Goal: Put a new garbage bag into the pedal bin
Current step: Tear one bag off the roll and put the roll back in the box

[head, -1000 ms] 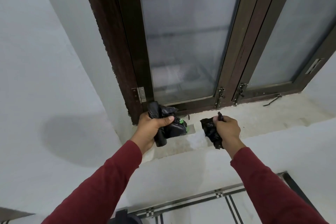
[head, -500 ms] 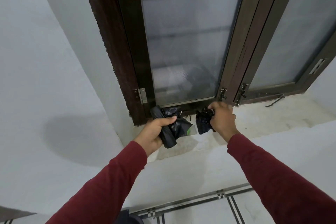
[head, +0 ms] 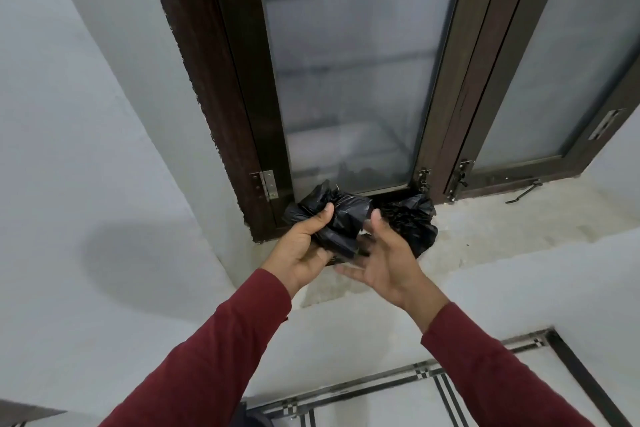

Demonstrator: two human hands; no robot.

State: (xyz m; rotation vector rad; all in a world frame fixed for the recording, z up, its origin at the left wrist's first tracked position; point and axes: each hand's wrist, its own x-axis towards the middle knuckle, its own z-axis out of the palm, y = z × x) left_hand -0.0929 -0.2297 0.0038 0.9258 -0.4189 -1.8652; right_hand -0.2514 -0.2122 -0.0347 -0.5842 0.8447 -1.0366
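Observation:
My left hand (head: 304, 246) grips a crumpled bundle of black garbage bags (head: 337, 218) above the left end of the window sill (head: 502, 229). A second crumpled black bag (head: 414, 222) lies on the sill against the window frame, just right of the bundle. My right hand (head: 384, 253) hovers in front of that bag with its fingers spread and relaxed, holding nothing. The pedal bin is out of sight except perhaps a dark shape at the bottom edge.
A dark brown window frame (head: 242, 80) with frosted glass stands behind the sill. A metal stay hook (head: 523, 191) lies on the sill to the right. White walls flank the recess, and the tiled floor (head: 398, 402) shows below.
My right hand set its black bag down on the sill by the window frame and let go, then drew back open toward the bundle. My left hand kept its grip.

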